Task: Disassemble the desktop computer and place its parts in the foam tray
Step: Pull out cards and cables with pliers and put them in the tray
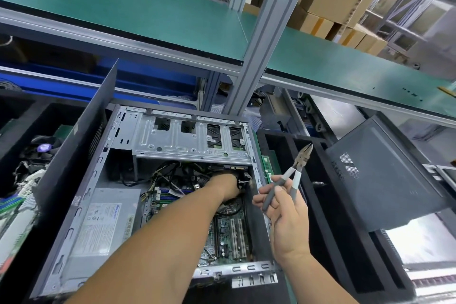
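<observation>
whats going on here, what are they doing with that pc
A person is taking apart an open desktop computer case lying on its side on a workbench. The left hand reaches deep inside, under the metal drive cage, among the cables; what its fingers grip is hidden. The right hand holds cutting pliers up beside the case, jaws slightly apart, not cutting yet. The power supply and motherboard are still in the case. A black foam tray sits to the right.
</observation>
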